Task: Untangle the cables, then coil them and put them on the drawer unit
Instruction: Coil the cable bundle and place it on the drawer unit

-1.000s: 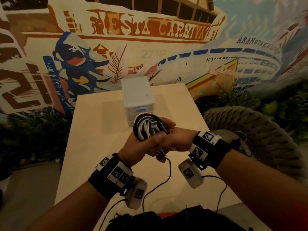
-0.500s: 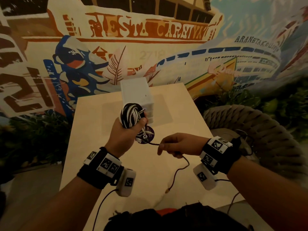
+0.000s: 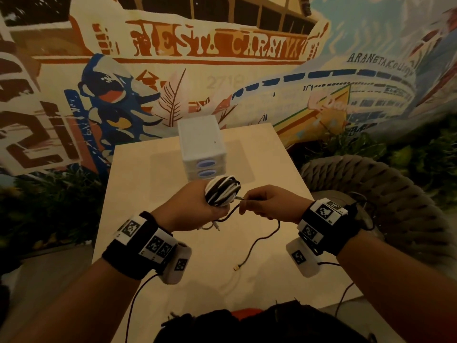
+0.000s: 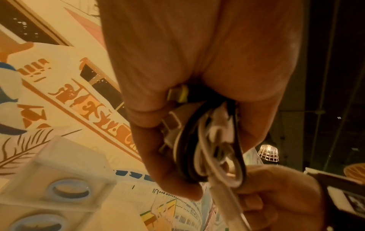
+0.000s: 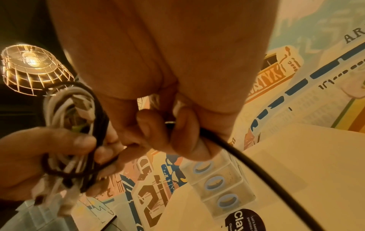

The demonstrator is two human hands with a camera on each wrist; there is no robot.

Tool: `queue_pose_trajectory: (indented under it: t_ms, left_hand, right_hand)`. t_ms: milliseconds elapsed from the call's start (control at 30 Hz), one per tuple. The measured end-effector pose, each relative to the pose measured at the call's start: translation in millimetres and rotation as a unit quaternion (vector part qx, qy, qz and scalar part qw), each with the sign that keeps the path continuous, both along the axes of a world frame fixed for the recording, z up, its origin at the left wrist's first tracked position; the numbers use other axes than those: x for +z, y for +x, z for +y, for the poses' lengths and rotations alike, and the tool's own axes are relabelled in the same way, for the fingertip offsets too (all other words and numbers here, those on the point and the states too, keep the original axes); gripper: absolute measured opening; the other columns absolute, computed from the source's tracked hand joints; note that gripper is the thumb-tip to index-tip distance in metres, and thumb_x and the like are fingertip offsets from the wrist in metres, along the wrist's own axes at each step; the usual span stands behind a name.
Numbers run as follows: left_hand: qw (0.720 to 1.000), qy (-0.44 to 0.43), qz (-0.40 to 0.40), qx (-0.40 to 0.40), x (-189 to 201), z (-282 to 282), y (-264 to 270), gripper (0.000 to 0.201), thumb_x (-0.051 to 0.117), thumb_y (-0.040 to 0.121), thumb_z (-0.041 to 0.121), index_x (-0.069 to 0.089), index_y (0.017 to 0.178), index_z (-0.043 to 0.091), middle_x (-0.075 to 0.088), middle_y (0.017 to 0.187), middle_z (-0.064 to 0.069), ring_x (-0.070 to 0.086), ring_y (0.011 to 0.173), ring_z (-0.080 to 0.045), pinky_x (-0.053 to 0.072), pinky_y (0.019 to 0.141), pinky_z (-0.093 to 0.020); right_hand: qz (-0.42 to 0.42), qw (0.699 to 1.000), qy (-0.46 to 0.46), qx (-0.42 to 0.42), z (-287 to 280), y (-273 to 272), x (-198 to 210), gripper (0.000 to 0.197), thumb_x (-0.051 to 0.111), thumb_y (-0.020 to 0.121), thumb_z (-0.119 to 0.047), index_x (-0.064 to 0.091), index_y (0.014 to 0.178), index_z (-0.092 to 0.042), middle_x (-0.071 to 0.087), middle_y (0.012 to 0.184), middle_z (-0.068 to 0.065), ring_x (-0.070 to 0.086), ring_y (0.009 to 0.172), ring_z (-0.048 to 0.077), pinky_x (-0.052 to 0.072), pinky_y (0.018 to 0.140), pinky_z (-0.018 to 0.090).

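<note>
My left hand (image 3: 197, 209) grips a coil of black and white cables (image 3: 222, 193) above the table, just in front of the white drawer unit (image 3: 201, 142). Close beside the coil, my right hand (image 3: 257, 201) pinches the black cable's loose tail (image 3: 262, 237), which droops onto the table and ends in a small plug (image 3: 237, 268). In the left wrist view the coil (image 4: 207, 148) fills my curled fingers, plugs tucked among the loops. The right wrist view shows the black cable (image 5: 256, 168) running out from under my curled fingers (image 5: 183, 134), with the coil (image 5: 79, 132) at left.
The light wooden table (image 3: 153, 194) stands against a painted mural wall. A woven rope chair (image 3: 383, 194) sits to the right of the table. Plants line the floor on both sides. A short white cable end (image 3: 210, 225) hangs under my left hand.
My left hand came down and toward me with the coil, now lower than the drawer unit's top. My right hand closed in to the coil, and the loose tail lies further right on the table.
</note>
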State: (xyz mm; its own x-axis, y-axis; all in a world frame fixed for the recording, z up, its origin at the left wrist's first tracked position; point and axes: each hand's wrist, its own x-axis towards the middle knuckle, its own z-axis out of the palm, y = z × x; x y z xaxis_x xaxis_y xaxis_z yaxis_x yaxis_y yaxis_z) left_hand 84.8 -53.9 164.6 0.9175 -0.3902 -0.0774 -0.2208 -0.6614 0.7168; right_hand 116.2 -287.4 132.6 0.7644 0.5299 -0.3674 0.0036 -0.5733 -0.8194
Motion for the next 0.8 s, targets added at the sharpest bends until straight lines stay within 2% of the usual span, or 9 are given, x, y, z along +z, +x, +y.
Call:
queue_pose_trajectory:
  t_ms: [67, 167, 233, 333, 467, 567, 633, 700, 800]
  left_hand:
    - [1.000, 0.015, 0.013, -0.009, -3.1, -0.9, 0.3, 0.007, 0.072, 0.086, 0.019, 0.069, 0.092, 0.020, 0.069, 0.081, -0.004, 0.063, 0.076, -0.022, 0.053, 0.073, -0.047]
    - [0.998, 0.036, 0.025, -0.035, -6.7, -3.7, -2.7, 0.014, 0.071, 0.085, 0.020, 0.067, 0.088, 0.033, 0.068, 0.079, 0.009, 0.063, 0.070, -0.012, 0.053, 0.068, -0.039]
    - [0.996, 0.073, 0.019, -0.039, -12.1, -5.9, -4.5, 0.013, 0.071, 0.084, 0.021, 0.067, 0.095, 0.028, 0.068, 0.085, 0.008, 0.063, 0.074, -0.012, 0.055, 0.072, -0.040]
    - [0.992, 0.120, -0.007, -0.038, -22.1, -8.5, -4.8, 0.016, 0.069, 0.081, 0.022, 0.065, 0.097, 0.022, 0.068, 0.088, 0.005, 0.062, 0.079, -0.014, 0.054, 0.075, -0.044]
    - [0.977, 0.205, -0.021, -0.055, -31.3, -10.5, -6.9, 0.021, 0.065, 0.087, 0.025, 0.060, 0.108, 0.023, 0.069, 0.094, 0.005, 0.064, 0.084, -0.019, 0.054, 0.076, -0.039]
    - [0.959, 0.268, -0.055, -0.075, -37.3, -12.6, -8.9, 0.028, 0.061, 0.088, 0.026, 0.057, 0.116, 0.026, 0.068, 0.095, 0.005, 0.065, 0.086, -0.021, 0.055, 0.073, -0.036]
    - [0.944, 0.314, -0.073, -0.077, -36.7, -16.3, -9.2, 0.021, 0.060, 0.089, 0.031, 0.057, 0.108, 0.024, 0.066, 0.092, 0.003, 0.064, 0.084, -0.022, 0.053, 0.070, -0.034]
    - [0.933, 0.340, -0.088, -0.079, -37.2, -20.9, -10.1, 0.023, 0.062, 0.088, 0.036, 0.057, 0.107, 0.024, 0.066, 0.092, 0.003, 0.063, 0.083, -0.022, 0.052, 0.069, -0.033]
    - [0.927, 0.354, -0.092, -0.087, -40.6, -29.1, -11.5, 0.027, 0.067, 0.087, 0.037, 0.061, 0.110, 0.025, 0.069, 0.092, 0.004, 0.065, 0.082, -0.020, 0.056, 0.071, -0.034]
  right_hand:
    - [0.033, 0.999, 0.034, -0.013, 2.1, 1.3, 1.7, 0.028, 0.053, 0.104, -0.032, 0.078, 0.095, -0.022, 0.054, 0.064, -0.013, 0.042, 0.055, 0.008, 0.038, 0.056, 0.024]
    - [0.099, 0.992, 0.075, -0.034, 6.6, 0.6, 4.8, 0.036, 0.044, 0.105, -0.020, 0.077, 0.094, -0.012, 0.061, 0.072, -0.002, 0.042, 0.054, 0.011, 0.034, 0.052, 0.022]
    - [0.124, 0.987, 0.083, -0.052, 9.1, 0.4, 5.2, 0.040, 0.039, 0.104, -0.019, 0.074, 0.089, -0.007, 0.066, 0.077, 0.004, 0.044, 0.055, 0.013, 0.034, 0.051, 0.023]
    - [0.148, 0.983, 0.082, -0.064, 12.7, -0.9, 5.5, 0.044, 0.035, 0.103, -0.028, 0.069, 0.091, -0.003, 0.071, 0.084, 0.010, 0.047, 0.055, 0.014, 0.036, 0.053, 0.025]
    - [0.113, 0.993, -0.016, -0.022, 22.4, -6.0, 13.9, 0.067, 0.030, 0.102, -0.063, 0.071, 0.093, -0.011, 0.068, 0.066, -0.007, 0.049, 0.057, 0.009, 0.040, 0.062, 0.025]
    - [0.073, 0.989, -0.110, 0.063, 26.3, -6.5, 19.7, 0.060, 0.046, 0.085, -0.079, 0.072, 0.096, -0.025, 0.070, 0.077, -0.011, 0.060, 0.071, 0.010, 0.046, 0.071, 0.025]
    - [0.056, 0.980, -0.147, 0.124, 29.0, -7.3, 22.1, 0.042, 0.064, 0.082, -0.070, 0.071, 0.098, -0.032, 0.072, 0.084, -0.013, 0.066, 0.079, 0.004, 0.050, 0.071, 0.022]
    - [0.053, 0.974, -0.174, 0.137, 34.4, -6.5, 21.7, 0.031, 0.077, 0.078, -0.062, 0.070, 0.092, -0.035, 0.073, 0.083, -0.012, 0.067, 0.077, 0.002, 0.051, 0.067, 0.020]
    - [0.010, 0.958, -0.246, 0.144, 48.5, -6.5, 16.2, 0.036, 0.084, 0.071, -0.057, 0.072, 0.088, -0.028, 0.072, 0.079, -0.008, 0.065, 0.070, 0.007, 0.051, 0.063, 0.021]
